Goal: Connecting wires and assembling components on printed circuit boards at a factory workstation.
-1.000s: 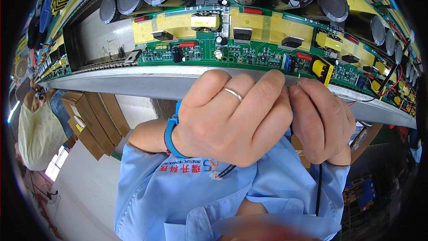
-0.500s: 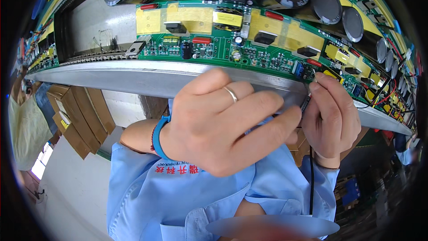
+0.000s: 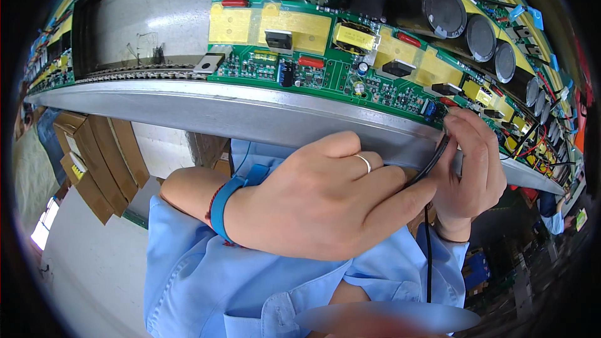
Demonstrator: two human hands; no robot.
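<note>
My left hand (image 3: 319, 194), with a ring and a blue wristband, is closed, its fingertips gripping a black cable (image 3: 434, 161) under the board's front edge. My right hand (image 3: 472, 166) pinches the same cable higher up, where it meets the edge of a green circuit board (image 3: 341, 78). The cable bows between the two hands, and a black length hangs below them. The cable's tip is hidden behind my right fingertips. Just left of those fingertips sits a small blue component (image 3: 429, 108) on the board.
A long metal rail (image 3: 250, 105) runs along the board's front. Large black capacitors (image 3: 443, 11) stand on the board behind yellow-taped areas. Red and black wires (image 3: 543, 134) lie at the far right. Folded cardboard boxes (image 3: 103, 156) stand at the lower left.
My left hand has moved right and slightly down, its fingers closing on the cable, which now bows between my hands. My right hand stays at the board's edge. The board appears shifted rightward in the picture.
</note>
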